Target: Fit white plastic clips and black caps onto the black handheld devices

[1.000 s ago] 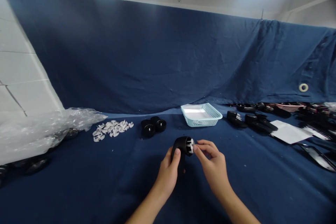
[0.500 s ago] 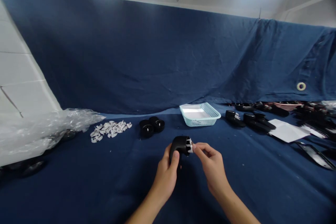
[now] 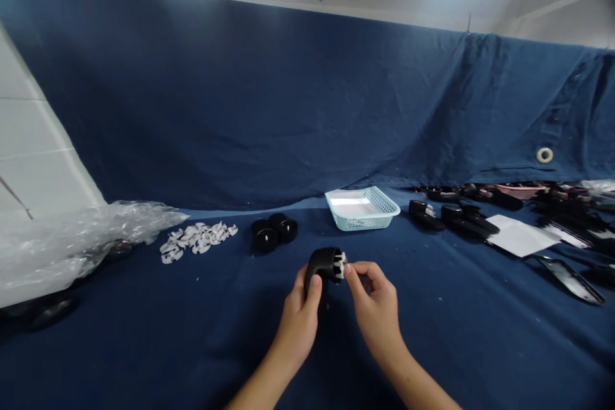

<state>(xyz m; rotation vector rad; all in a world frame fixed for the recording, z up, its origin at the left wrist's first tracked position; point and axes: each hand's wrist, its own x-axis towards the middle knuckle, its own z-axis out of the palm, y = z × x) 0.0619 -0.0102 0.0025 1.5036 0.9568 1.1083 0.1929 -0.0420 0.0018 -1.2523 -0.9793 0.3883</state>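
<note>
My left hand (image 3: 298,317) is closed around a black, curved plastic housing (image 3: 321,264), its bent head turned to the right. White toothed pieces (image 3: 339,265) ring the open end of that head. Thumb and forefinger of my right hand (image 3: 378,304) are pinched together right at this end, touching the white part. Whatever small item lies between those fingertips is hidden. Further back on the left lies a pile of small white clip-like pieces (image 3: 199,238). Beside it are black round caps (image 3: 275,232).
A light blue basket (image 3: 368,224) with white paper inside stands behind my hands. To the right lie black curved housings (image 3: 425,216), a white sheet (image 3: 521,235) and a glossy black part (image 3: 569,277). Clear plastic wrap (image 3: 96,240) covers the left side. A blue cloth (image 3: 269,109) hangs behind.
The view has shifted slightly. My right fingertips still press at the white toothed end, and my left hand keeps hold of the black housing.
</note>
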